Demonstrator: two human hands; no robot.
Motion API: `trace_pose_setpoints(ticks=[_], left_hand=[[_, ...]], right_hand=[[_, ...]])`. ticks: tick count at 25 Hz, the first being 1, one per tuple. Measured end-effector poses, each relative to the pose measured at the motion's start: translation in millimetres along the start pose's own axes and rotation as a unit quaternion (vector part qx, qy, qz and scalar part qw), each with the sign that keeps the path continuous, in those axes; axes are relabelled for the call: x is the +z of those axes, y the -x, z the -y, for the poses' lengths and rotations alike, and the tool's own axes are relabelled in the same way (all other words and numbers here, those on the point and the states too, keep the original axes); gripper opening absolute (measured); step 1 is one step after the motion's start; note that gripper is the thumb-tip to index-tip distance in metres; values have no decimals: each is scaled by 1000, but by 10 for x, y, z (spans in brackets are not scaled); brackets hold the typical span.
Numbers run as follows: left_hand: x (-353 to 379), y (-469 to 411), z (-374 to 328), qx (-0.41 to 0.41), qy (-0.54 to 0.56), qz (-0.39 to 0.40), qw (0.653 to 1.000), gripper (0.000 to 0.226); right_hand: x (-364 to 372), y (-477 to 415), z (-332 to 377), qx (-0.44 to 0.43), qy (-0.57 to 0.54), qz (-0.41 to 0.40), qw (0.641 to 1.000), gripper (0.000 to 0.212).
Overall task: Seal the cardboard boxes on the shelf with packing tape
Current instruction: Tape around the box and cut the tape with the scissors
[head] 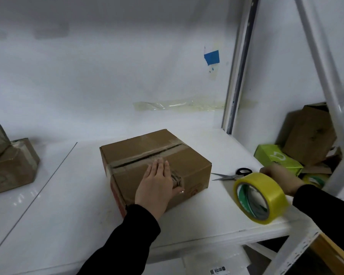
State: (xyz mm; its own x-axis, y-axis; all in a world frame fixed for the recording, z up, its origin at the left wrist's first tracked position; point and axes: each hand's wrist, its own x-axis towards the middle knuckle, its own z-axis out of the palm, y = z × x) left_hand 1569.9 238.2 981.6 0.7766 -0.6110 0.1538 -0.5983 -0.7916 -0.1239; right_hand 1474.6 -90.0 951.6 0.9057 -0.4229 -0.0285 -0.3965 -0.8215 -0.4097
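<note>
A brown cardboard box (147, 155) sits in the middle of the white shelf (68, 205), its flaps closed, with clear tape along the top seam and crumpled tape near the front edge. My left hand (157, 185) lies flat on the box's top front edge with straight fingers, the thumb pressing a shiny bit of tape. To the right, my right hand (280, 180) grips a yellow roll of packing tape (260, 197) from behind, just above the shelf's front right corner. The hand is blurred.
Black-handled scissors (232, 175) lie on the shelf between the box and the roll. Right of the shelf post (238, 76) are a green box (276, 159), a second tape roll (314, 179) and an open carton (310, 135). Taped brown boxes (10, 165) are stacked far left.
</note>
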Motion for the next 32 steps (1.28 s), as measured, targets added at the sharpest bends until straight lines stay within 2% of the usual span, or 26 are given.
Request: trace_pose_setpoints(ticks=[2, 3, 4, 5, 6, 7, 10, 12, 14, 16, 20, 22, 25, 27, 30, 32], left_hand=[[26, 23, -20, 5, -1, 5, 1000, 88], [24, 31, -37, 8, -13, 2, 1000, 90], [42, 30, -31, 9, -18, -3, 1000, 91], [36, 29, -29, 10, -19, 0, 1000, 92], [40, 29, -30, 15, -33, 0, 999, 93], [36, 39, -23, 20, -31, 3, 999, 96], [-27, 88, 112, 60, -13, 19, 998, 97], [-69, 161, 245, 70, 33, -4, 997, 89], [-65, 255, 321, 67, 44, -46, 996, 79], [-35, 306, 312, 69, 27, -69, 995, 73], [53, 283, 243, 90, -2, -70, 993, 70], [66, 278, 269, 65, 17, -80, 995, 69], [38, 262, 243, 48, 51, 3, 998, 68], [15, 287, 254, 39, 39, 1, 998, 73], [-85, 299, 287, 20, 36, -32, 999, 95], [-148, 282, 276, 32, 28, -31, 999, 99]], right_hand=[[-258, 278, 293, -18, -23, -170, 985, 32], [-377, 453, 480, -44, -55, -300, 951, 28], [-446, 592, 671, -86, -74, -415, 903, 25], [-456, 695, 868, -125, -101, -463, 872, 20], [-368, 761, 1068, -179, -116, -460, 862, 16], [-185, 803, 1247, -245, -119, -420, 866, 12], [397, 734, 1630, -413, -42, -275, 867, 33], [615, 519, 1736, -459, 52, -229, 857, 47], [702, 339, 1789, -473, 116, -224, 844, 55], [822, 272, 1810, -472, 140, -225, 841, 53], [1041, 287, 1811, -459, 68, -240, 853, 44], [1054, 249, 1819, -456, 53, -246, 854, 42], [1007, 267, 1844, -455, 54, -227, 859, 44], [970, 275, 1818, -462, 45, -207, 861, 47], [819, 243, 1707, -443, 28, -195, 875, 57], [716, 195, 1666, -431, 43, -194, 880, 58]])
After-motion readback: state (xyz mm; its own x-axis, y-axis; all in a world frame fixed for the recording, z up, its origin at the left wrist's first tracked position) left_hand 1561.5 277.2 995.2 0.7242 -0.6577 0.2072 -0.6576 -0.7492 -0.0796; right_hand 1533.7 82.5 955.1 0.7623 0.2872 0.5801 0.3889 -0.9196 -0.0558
